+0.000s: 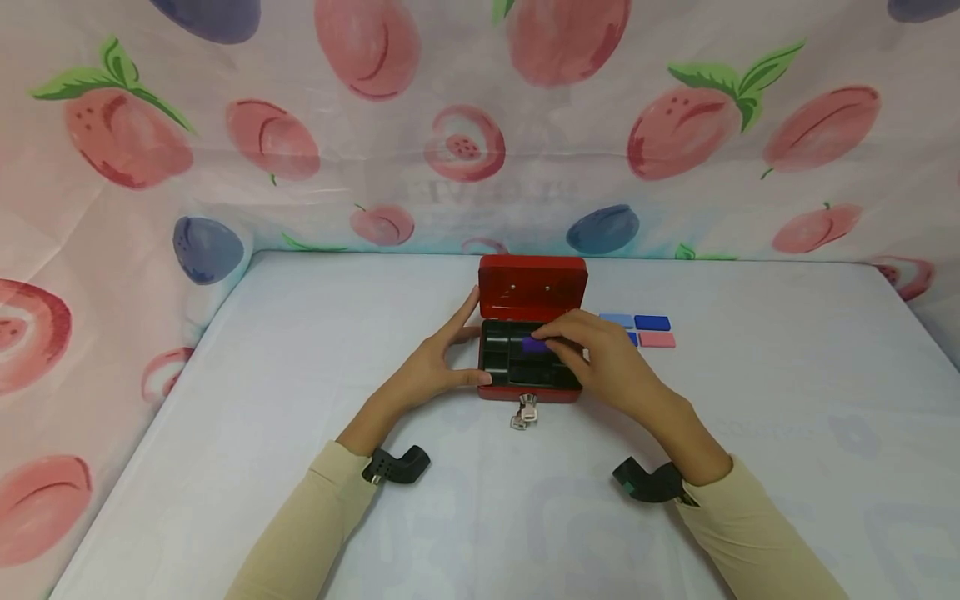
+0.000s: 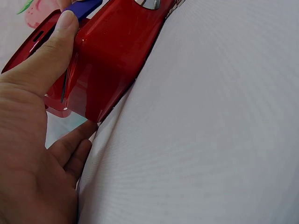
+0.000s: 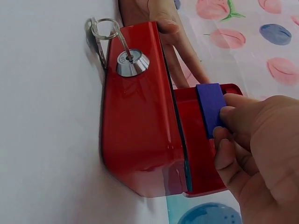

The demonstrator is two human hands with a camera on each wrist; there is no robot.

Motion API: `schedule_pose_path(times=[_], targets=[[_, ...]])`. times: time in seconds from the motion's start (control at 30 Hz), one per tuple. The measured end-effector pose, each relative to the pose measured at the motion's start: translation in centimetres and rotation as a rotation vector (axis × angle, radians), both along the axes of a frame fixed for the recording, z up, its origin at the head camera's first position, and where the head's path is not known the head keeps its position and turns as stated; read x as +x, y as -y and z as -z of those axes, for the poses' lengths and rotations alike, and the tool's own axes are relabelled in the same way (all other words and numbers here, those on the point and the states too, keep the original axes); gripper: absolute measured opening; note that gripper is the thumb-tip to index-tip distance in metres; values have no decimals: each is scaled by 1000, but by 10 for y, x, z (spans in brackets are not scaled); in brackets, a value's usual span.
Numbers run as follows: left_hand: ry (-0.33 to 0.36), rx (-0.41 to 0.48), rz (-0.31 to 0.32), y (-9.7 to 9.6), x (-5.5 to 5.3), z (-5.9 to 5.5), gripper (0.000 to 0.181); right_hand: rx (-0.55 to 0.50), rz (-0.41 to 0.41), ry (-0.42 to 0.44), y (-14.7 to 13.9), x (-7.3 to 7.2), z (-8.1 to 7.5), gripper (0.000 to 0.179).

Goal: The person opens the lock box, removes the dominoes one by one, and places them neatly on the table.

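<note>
A small red cash box point(image 1: 528, 395) stands with its lid point(image 1: 532, 287) raised, showing a black divided tray point(image 1: 497, 342) inside. Over the tray, my right hand point(image 1: 611, 358) pinches a flat violet-blue rectangular tile point(image 3: 211, 109) between thumb and fingertips. My left hand point(image 1: 431, 367) braces the box's left side with fingers spread. Its thumb rests on the front left rim, and the index finger reaches up beside the lid. In the left wrist view, the other fingers lie low by the box's side. Keys point(image 1: 523, 412) on a ring hang from the front lock point(image 3: 132, 62).
Just right of the box, several flat tiles lie on the white-covered table point(image 1: 300, 333): a light blue one point(image 1: 617, 319), a dark blue one point(image 1: 652, 322), a pink one point(image 1: 657, 340) and another blue one partly hidden. Behind the table hangs a fruit-patterned cloth point(image 1: 375, 158).
</note>
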State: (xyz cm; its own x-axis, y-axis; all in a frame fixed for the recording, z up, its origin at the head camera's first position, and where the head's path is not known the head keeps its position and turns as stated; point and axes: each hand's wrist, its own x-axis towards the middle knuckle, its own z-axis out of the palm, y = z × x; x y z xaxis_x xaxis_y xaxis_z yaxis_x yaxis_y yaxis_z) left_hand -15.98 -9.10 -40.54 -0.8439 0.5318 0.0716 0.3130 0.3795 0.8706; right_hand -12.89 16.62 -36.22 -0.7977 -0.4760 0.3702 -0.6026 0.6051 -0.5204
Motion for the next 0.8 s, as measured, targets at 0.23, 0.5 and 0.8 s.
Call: schedule_pose_path(times=[0.23,0.5,0.8], targets=[[10,22,11,-2,13,-24,99,-7,-22,-38,-3,0,-1,26],[17,1,-15,1,2,-3,101,-6,-6,-58,-15,2,-2,28],[0,28,11,-1,9,-14,99,-46,-7,-186,-38,-2,1,33]])
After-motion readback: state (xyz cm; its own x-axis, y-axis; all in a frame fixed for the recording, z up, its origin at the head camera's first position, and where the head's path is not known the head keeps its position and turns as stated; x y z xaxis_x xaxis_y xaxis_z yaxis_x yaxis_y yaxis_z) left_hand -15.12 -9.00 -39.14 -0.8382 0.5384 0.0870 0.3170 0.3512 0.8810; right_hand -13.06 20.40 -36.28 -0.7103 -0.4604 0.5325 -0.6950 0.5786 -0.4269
